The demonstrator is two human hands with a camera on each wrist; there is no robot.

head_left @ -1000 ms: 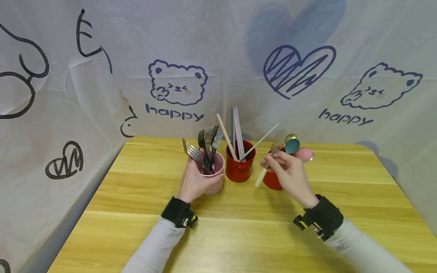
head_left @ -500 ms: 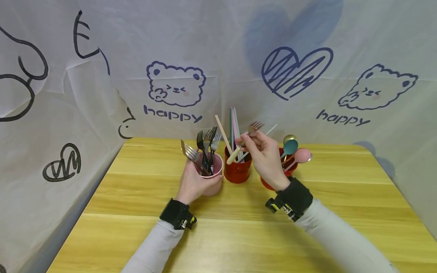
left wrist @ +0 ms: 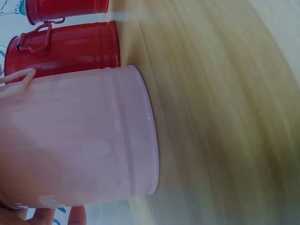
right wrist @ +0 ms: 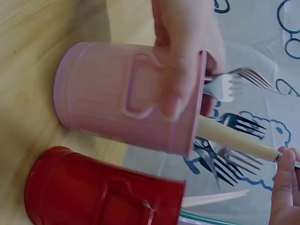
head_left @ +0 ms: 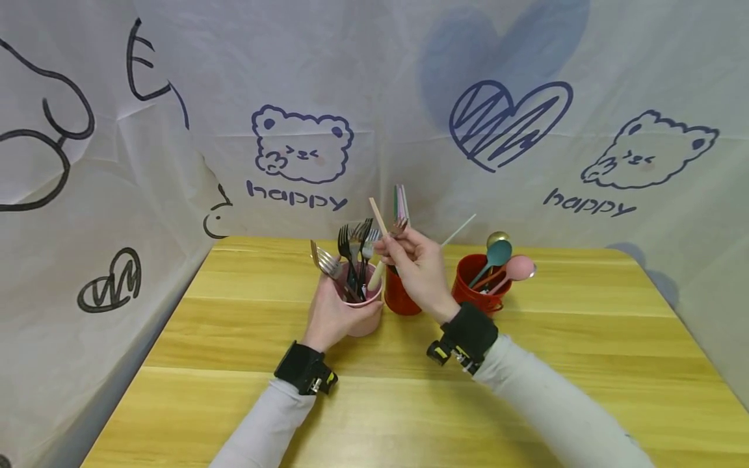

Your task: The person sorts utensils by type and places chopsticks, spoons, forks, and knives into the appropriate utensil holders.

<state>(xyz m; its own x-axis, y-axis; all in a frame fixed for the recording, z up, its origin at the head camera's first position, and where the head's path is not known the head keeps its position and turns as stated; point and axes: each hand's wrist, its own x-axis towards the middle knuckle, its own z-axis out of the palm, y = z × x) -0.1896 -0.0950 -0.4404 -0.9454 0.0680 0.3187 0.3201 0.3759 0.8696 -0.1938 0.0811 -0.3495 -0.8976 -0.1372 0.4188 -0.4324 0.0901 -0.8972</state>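
My left hand (head_left: 335,313) grips the pink cup (right wrist: 103,89) from its left side, thumb along the front near the rim. Several forks (head_left: 345,244), black and silver, stand in this cup with tines up. Between the fingertips of my right hand (head_left: 418,266) is a fork with a cream handle (right wrist: 239,140), pinched near where handle meets metal. That handle points down into the pink cup's mouth, and its tines show above my fingers in the head view. Behind the right hand, a red cup (head_left: 400,300) with chopsticks (head_left: 379,218) is partly hidden.
Farther right stands a second red cup (head_left: 462,279) with several spoons, among them a teal spoon (head_left: 499,252) and a pink spoon (head_left: 519,268). All three cups stand in a row on the wooden table (head_left: 374,403), near its back edge by a white drawn-on cloth (head_left: 409,78).
My right hand has carried the cream-handled fork left, from the spoon cup past the chopsticks to the pink cup, its handle now entering the mouth. My left hand has kept its grip.
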